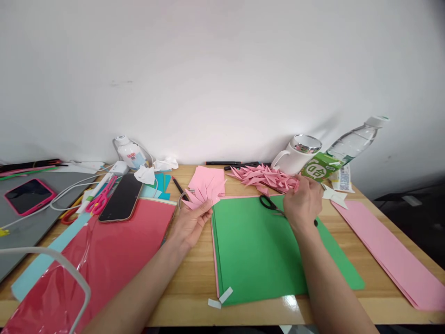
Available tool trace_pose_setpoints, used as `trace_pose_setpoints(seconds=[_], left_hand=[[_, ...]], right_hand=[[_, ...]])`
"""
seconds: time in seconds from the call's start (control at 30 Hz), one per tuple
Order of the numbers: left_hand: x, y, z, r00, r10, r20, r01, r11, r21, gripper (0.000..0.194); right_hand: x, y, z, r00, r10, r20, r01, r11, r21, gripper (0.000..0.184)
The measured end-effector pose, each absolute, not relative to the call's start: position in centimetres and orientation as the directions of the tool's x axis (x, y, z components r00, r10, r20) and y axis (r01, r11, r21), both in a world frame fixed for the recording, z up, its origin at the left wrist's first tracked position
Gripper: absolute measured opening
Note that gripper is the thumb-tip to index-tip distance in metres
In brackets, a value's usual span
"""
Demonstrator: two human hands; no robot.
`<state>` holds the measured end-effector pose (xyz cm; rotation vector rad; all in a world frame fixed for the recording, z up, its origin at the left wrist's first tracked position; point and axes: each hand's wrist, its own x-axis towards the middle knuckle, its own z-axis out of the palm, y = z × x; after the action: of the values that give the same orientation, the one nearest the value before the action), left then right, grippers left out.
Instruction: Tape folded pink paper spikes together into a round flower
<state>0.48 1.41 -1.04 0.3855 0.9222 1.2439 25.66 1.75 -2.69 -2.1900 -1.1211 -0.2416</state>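
Pointed pink folded paper pieces (202, 192) spread like a fan from my left hand (195, 221), pinched between its thumb and fingers. My right hand (304, 202) reaches to the right end of a pile of pink folded paper pieces (259, 176). Its fingers are closed at a pink piece there; the fingertips are partly hidden. Under the right forearm lies a stack of green paper (257, 250). Scissors with black handles (268, 202) rest on the green sheets, their blades partly behind the right hand. Flat pink paper squares (208, 175) sit behind my left hand.
A white mug (295, 157), a green box (320, 167) and a water bottle (356, 139) stand at the back right. Pink strips (389, 250) lie far right. On the left are a phone (121, 198), red paper (121, 241), pink scissors (100, 198) and a white cable (74, 269).
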Motion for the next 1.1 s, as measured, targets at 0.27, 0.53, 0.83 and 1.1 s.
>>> trace_pose_setpoints(seconds=[0.27,0.53,0.83,1.1], left_hand=[[0.5,1.3,-0.8,0.051,0.926,-0.374,-0.644,0.317,0.697,0.042],[0.4,1.4,-0.8,0.071,0.935,-0.347,-0.68,0.3,0.669,0.034],[0.5,1.2,-1.0,0.101,0.939,-0.329,-0.653,0.312,0.69,0.034],[0.5,0.9,-0.6,0.074,0.95,-0.303,-0.609,0.284,0.741,0.039]], right_hand=[[27.6,1.6,-3.6,0.706,0.703,0.082,0.701,-0.678,-0.221,0.034],[29.1,1.8,-4.1,0.692,0.687,0.222,0.702,-0.567,-0.431,0.036],[25.8,1.3,-1.8,0.644,0.681,0.348,0.466,0.011,-0.885,0.039],[19.4,0.4,-2.7,0.168,0.984,0.06,-0.112,0.079,-0.99,0.02]])
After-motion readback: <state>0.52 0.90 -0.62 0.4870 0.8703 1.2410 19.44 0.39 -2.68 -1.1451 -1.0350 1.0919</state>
